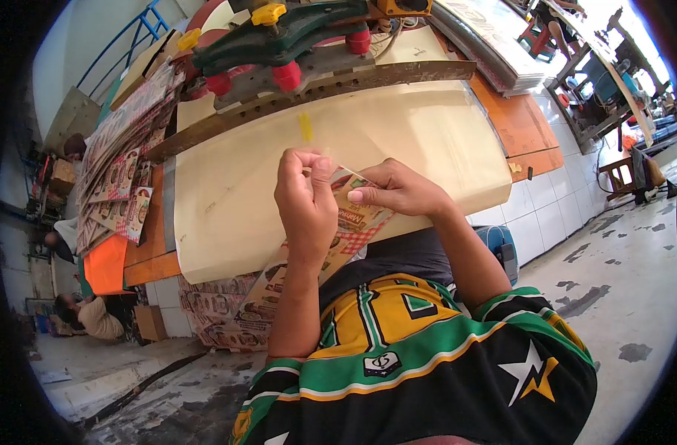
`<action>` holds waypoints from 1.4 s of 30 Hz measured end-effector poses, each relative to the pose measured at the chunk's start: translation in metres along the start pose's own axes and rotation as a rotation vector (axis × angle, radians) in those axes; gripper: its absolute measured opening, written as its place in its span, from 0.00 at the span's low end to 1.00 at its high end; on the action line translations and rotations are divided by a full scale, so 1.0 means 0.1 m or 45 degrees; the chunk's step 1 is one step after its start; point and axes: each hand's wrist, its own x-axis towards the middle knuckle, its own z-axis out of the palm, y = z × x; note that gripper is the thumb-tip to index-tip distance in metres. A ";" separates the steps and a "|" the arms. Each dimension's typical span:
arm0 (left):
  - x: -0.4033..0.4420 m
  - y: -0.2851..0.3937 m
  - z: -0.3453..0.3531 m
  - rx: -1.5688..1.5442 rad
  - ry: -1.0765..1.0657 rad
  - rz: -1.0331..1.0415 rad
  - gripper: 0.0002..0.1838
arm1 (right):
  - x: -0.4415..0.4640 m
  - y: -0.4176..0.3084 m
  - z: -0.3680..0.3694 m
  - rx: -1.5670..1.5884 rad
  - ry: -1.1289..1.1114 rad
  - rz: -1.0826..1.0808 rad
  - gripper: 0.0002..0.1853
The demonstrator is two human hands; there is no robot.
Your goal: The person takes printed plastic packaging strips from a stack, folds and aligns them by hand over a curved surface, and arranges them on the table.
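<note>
My right hand [405, 190] pinches the upper edge of a printed sheet [353, 222] with food pictures and a red checked pattern. Close beside it, my left hand [307, 194] is raised at the sheet's top corner, thumb and fingertips pressed together; what they hold is too small to make out. The sheet slants down over my lap, partly hidden behind my left forearm. Beyond my hands lies a cream board [234, 170] with a short yellow strip [305, 127] near its far edge.
Past the board stands a green machine [279, 37] with red feet behind a long metal bar [316, 87]. Printed sheets [123, 159] are piled at left, beside an orange sheet [105, 265]. More prints lie below the table. A stack of boards [494, 44] is at upper right.
</note>
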 end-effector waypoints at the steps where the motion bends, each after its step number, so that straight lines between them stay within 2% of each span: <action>1: 0.00 -0.01 -0.01 0.002 -0.001 -0.002 0.09 | 0.00 0.01 -0.01 -0.013 -0.014 0.032 0.24; 4: -0.01 -0.09 -0.01 0.099 0.049 0.015 0.10 | 0.01 0.05 0.00 -0.014 -0.024 0.050 0.23; 10: -0.02 -0.16 -0.05 -0.280 0.287 -0.115 0.10 | -0.02 0.04 -0.02 0.004 -0.019 0.049 0.24; 12: 0.08 -0.24 -0.18 -0.727 0.407 -0.188 0.09 | -0.04 0.06 -0.01 0.006 -0.018 0.041 0.24; 20: -0.13 -0.32 -0.60 -0.917 0.447 -0.222 0.06 | -0.04 0.02 0.00 0.034 -0.003 0.011 0.23; 24: -0.23 -0.36 -0.85 -0.938 0.504 -0.130 0.06 | -0.13 -0.09 -0.04 -0.026 0.010 -0.032 0.20; 27: -0.22 -0.41 -1.38 -0.954 0.669 -0.104 0.03 | -0.32 -0.18 -0.17 -0.125 0.021 -0.092 0.17; 29: -0.28 -0.45 -1.68 -0.949 0.734 -0.112 0.03 | -0.51 -0.16 -0.32 -0.099 0.158 -0.208 0.14; 31: -0.41 -0.53 -2.02 -0.919 0.690 -0.097 0.05 | -0.78 -0.21 -0.54 -0.058 0.239 -0.034 0.12; 32: -0.47 -0.58 -2.21 -0.923 0.689 -0.096 0.05 | -0.98 -0.12 -0.71 -0.112 0.320 0.014 0.15; 34: -0.59 -0.69 -2.63 -0.772 0.902 -0.009 0.06 | -1.40 0.12 -1.00 0.155 0.597 0.072 0.21; 35: -0.67 -0.72 -2.84 -0.717 0.979 0.003 0.06 | -1.52 0.10 -1.17 0.122 0.651 -0.019 0.23; 37: -0.81 -0.79 -3.23 -0.643 1.064 0.053 0.07 | -1.88 0.18 -1.58 0.171 0.674 -0.053 0.23; 38: -0.89 -0.85 -3.45 -0.624 1.072 0.093 0.07 | -2.02 0.19 -1.72 0.218 0.791 -0.133 0.21; 39: -1.04 -1.06 -3.85 -0.645 1.066 0.108 0.07 | -2.20 0.22 -1.94 0.257 0.843 -0.151 0.19; 40: -1.09 -1.14 -4.09 -0.588 1.248 0.047 0.09 | -2.41 0.30 -2.19 0.254 0.869 -0.215 0.16; 41: -1.32 -1.49 -4.63 -0.787 1.165 0.127 0.09 | -2.65 0.43 -2.41 0.364 1.032 -0.215 0.16; 42: -1.58 -1.88 -5.13 -0.987 1.074 0.211 0.09 | -2.75 0.38 -2.54 0.396 0.972 -0.252 0.18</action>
